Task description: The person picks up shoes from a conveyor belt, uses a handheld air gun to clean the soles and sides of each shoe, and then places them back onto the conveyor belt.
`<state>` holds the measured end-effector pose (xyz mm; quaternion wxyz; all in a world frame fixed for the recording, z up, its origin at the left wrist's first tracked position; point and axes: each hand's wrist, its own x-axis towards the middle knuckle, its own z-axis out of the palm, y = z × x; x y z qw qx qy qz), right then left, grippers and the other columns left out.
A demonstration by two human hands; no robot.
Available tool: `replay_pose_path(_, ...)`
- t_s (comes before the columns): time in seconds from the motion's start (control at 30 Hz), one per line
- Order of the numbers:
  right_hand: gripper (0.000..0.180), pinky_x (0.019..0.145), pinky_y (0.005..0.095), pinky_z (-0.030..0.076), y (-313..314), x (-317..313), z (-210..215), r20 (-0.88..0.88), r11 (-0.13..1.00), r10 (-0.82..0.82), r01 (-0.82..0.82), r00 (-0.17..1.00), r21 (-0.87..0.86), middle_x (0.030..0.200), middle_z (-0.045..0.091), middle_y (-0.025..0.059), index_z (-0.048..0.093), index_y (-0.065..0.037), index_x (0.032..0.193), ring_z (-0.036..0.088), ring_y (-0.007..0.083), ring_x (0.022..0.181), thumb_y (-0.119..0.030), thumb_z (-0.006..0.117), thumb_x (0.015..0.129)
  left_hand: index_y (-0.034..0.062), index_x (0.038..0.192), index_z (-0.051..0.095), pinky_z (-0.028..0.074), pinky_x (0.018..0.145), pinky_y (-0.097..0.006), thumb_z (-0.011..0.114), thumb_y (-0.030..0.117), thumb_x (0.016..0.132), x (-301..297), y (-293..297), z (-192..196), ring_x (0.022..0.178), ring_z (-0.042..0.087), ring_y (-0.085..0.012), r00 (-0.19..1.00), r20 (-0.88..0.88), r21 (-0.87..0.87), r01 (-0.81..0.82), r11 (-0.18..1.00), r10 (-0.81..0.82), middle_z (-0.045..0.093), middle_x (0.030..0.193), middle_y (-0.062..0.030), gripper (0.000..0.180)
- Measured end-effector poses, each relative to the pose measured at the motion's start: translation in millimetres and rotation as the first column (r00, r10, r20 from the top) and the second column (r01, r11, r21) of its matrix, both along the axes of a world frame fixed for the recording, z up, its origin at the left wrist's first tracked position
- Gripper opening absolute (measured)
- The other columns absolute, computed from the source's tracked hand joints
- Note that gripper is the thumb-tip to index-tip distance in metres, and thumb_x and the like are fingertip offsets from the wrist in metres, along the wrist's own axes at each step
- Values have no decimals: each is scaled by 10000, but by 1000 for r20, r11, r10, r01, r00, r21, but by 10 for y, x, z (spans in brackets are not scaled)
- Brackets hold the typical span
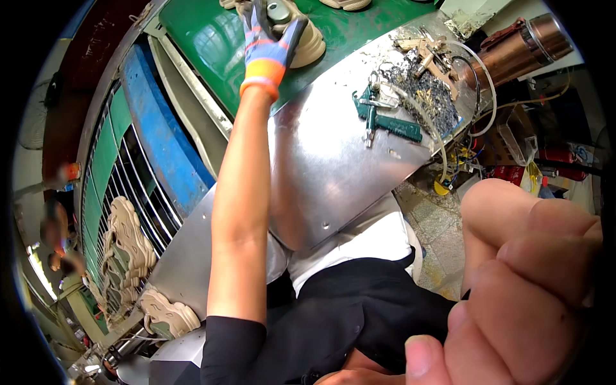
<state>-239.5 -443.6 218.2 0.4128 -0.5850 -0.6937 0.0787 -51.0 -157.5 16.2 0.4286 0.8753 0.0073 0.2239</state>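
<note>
My left hand (269,45), in a blue, orange and grey work glove, reaches far out over the green conveyor belt (212,45). It grips a beige chunky shoe sole (311,45) with a round metal part on top of it. My right hand (532,289) is bare and very close to the camera at the lower right. Its fingers are curled together, and nothing shows inside them.
A shiny metal work plate (333,160) lies in front of me with a green air tool (385,119), hoses and a heap of scraps (423,90). A copper-coloured cylinder (520,45) stands at the upper right. Several beige soles (128,250) hang on a rack at the left.
</note>
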Motion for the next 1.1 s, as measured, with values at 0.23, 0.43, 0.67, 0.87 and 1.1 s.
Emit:
replay_pose_path(0.23, 394, 834, 392, 507, 222, -348, 126, 48, 988, 148, -149, 988, 32, 1049, 620, 132, 632, -53, 1076, 606, 320, 976, 66, 587, 703, -1, 1409, 407, 322, 1102, -357, 673, 92, 849, -2778, 1291, 183, 1310, 439, -255, 982, -154, -154, -130, 979, 106, 477, 1408, -156, 627)
replay_pose_path(0.43, 387, 822, 389, 510, 559, -740, 219, 90, 971, 237, -239, 967, 14, 1039, 623, 125, 635, -58, 1068, 609, 313, 968, 57, 592, 701, -27, 1373, 437, 329, 1100, -379, 712, 323, 842, -5708, 2574, 784, 1304, 430, -319, 396, 244, 589, -786, 188, 885, 473, 1388, -213, 693)
replay_pose_path(0.67, 379, 807, 386, 513, 680, -973, 215, 124, 965, 248, -256, 961, 56, 1028, 626, 117, 637, -63, 1058, 612, 305, 958, 47, 597, 698, -49, 1401, 380, 319, 1099, -391, 765, 312, 798, -7045, 3400, 56, 1315, 413, -306, -179, -81, 568, -817, -102, 980, 411, 1429, -231, 802)
replay_pose_path(0.87, 372, 795, 383, 516, 803, -1087, 122, 118, 972, 215, -224, 969, 65, 1018, 628, 111, 639, -67, 1049, 614, 298, 950, 39, 602, 695, -52, 1404, 369, 317, 1099, -390, 775, 301, 788, -6885, 3507, -114, 1317, 408, -306, -85, -132, 413, -911, -24, 988, 407, 1428, -236, 818)
replay_pose_path(1.1, 364, 781, 380, 519, 825, -1131, 146, 128, 967, 216, -230, 968, 110, 1006, 631, 103, 641, -73, 1040, 617, 290, 940, 29, 608, 692, -56, 1408, 356, 314, 1099, -390, 788, 289, 776, -6021, 2582, -18, 1319, 403, -307, 203, 2, 137, -970, 201, 979, 402, 1426, -241, 839)
